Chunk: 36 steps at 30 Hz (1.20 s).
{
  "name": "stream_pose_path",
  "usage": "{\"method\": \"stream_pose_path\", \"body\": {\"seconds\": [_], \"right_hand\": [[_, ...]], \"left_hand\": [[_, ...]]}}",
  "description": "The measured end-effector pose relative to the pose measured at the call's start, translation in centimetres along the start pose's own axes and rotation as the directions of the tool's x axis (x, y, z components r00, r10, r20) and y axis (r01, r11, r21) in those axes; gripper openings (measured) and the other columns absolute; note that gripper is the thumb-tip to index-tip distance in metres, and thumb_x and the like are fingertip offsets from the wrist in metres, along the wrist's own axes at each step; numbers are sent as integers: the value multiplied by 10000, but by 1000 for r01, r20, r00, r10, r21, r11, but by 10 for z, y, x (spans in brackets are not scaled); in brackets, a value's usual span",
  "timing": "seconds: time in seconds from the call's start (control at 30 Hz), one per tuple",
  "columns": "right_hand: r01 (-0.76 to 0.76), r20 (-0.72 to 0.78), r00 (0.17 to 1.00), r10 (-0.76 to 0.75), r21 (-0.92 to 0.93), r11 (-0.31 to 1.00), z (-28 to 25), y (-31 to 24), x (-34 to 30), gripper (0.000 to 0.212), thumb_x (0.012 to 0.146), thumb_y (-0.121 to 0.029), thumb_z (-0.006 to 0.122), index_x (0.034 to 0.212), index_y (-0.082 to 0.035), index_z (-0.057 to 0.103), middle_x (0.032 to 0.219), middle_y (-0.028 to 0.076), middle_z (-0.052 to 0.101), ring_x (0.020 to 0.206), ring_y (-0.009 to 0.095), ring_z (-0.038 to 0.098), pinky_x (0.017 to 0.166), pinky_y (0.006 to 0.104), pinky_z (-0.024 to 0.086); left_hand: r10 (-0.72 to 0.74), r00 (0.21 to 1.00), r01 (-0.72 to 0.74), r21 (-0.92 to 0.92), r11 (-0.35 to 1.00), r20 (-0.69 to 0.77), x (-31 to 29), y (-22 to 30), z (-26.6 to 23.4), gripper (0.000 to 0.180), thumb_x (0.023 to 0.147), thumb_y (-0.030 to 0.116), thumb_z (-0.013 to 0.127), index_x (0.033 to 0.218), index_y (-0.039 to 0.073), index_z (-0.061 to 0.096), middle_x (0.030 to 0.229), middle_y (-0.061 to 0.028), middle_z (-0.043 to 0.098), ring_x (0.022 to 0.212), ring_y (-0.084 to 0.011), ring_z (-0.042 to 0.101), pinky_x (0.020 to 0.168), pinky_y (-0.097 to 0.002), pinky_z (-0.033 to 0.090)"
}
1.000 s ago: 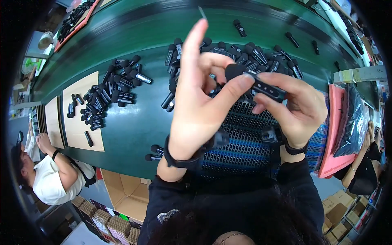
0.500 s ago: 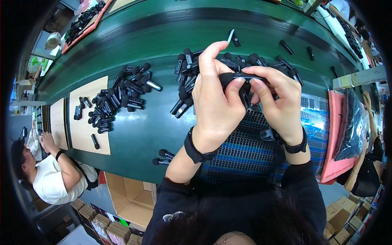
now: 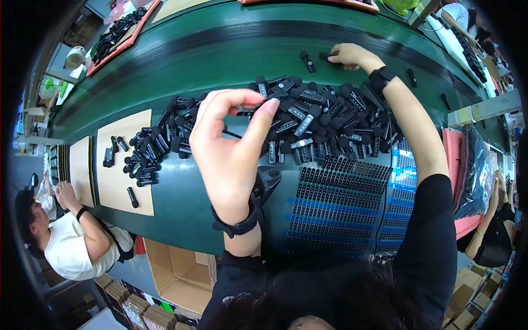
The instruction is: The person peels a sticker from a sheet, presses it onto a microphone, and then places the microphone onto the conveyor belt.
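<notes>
Right hand (image 3: pixel 355 56) was way out over the green conveyor belt (image 3: pixel 231 44), fingers bent and pinching at a black foam-headed microphone (image 3: pixel 324 55)! Its round foam end pointed left, and its long axis appeared to run roughly across the view; the fingers hid most of its body. It sat right at those fingertips, well apart from the left hand (image 3: pixel 223 148), which was nearer the wearer and off to the left, palm partly turned in, thumb and index finger curved until their tips nearly met. A slim dark piece showed there, but whether it was pinched or just part of the heap behind, I couldn't tell.

Just left of the busy fingertips, a loose microphone (image 3: pixel 308 62) lay with its foam end away from the wearer. Between the right hand and the wearer's body sprawled a big microphone heap (image 3: pixel 330 118), bodies pointing every which way, the left hand covering part of its near left side. Closer in came rows of small black dotted strips (image 3: pixel 341 203), the right forearm (image 3: pixel 415 124) arching past the heap's right edge. Over on the left, a smaller microphone cluster (image 3: pixel 148 151) spilled onto a tan cardboard sheet (image 3: pixel 118 190), and a co-worker in a white shirt (image 3: pixel 82 242) was beyond it.
</notes>
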State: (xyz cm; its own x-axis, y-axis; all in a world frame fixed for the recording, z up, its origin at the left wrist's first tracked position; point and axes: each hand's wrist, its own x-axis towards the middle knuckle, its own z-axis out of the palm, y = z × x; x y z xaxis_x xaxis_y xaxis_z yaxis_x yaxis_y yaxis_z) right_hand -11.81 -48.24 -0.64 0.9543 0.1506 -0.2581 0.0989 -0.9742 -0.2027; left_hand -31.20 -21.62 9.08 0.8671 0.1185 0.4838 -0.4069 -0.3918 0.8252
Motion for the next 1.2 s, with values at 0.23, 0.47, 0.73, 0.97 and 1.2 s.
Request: {"method": "stream_pose_path", "body": {"seconds": [0.23, 0.47, 0.73, 0.97, 1.2], "right_hand": [[53, 152, 988, -41, -79, 995, 3, -80, 21, 457, 746, -421, 559, 858, 22, 585, 766, 173, 596, 715, 276, 595, 654, 405, 468], [-21, 171, 985, -11, 183, 983, -27, -72, 11, 325, 828, -286, 514, 994, -8, 543, 671, 87, 570, 514, 151, 554, 452, 248, 438], [565, -566, 810, -156, 680, 467, -46, -96, -182, 209, 768, -77, 578, 965, -13, 606, 780, 62, 617, 567, 84, 578, 453, 192, 447], [586, -651, 753, -91, 603, 541, -9, -115, -228, 312, 650, -12, 667, 958, -28, 615, 793, 75, 623, 593, 83, 585, 469, 172, 444], [643, -743, 636, -210, 359, 677, -14, -113, -234, 336, 599, -14, 694, 926, -48, 627, 747, 77, 616, 530, 121, 557, 454, 189, 438]], "left_hand": [[-133, 990, 137, -99, 986, 40, -3, 5, -13, 105, 640, 0, 673, 673, -5, 573, 688, -30, 548, 644, -100, 495, 626, -213, 385], [-191, 974, 213, -212, 954, 122, -4, 8, -16, 114, 622, -23, 679, 655, -9, 571, 644, -28, 538, 605, -78, 477, 588, -194, 366], [-213, 946, 310, -495, 812, 244, -10, 18, -7, 115, 624, -29, 683, 639, 2, 573, 637, -19, 543, 606, -59, 476, 579, -175, 354], [-164, 912, 342, -479, 808, 375, -19, 23, 17, 119, 674, -89, 587, 662, 11, 525, 655, -11, 483, 599, -77, 419, 555, -183, 310], [-201, 887, 403, -482, 778, 416, -20, 26, 22, 121, 680, -78, 589, 662, 18, 518, 647, -3, 470, 593, -70, 408, 544, -182, 297]]}}
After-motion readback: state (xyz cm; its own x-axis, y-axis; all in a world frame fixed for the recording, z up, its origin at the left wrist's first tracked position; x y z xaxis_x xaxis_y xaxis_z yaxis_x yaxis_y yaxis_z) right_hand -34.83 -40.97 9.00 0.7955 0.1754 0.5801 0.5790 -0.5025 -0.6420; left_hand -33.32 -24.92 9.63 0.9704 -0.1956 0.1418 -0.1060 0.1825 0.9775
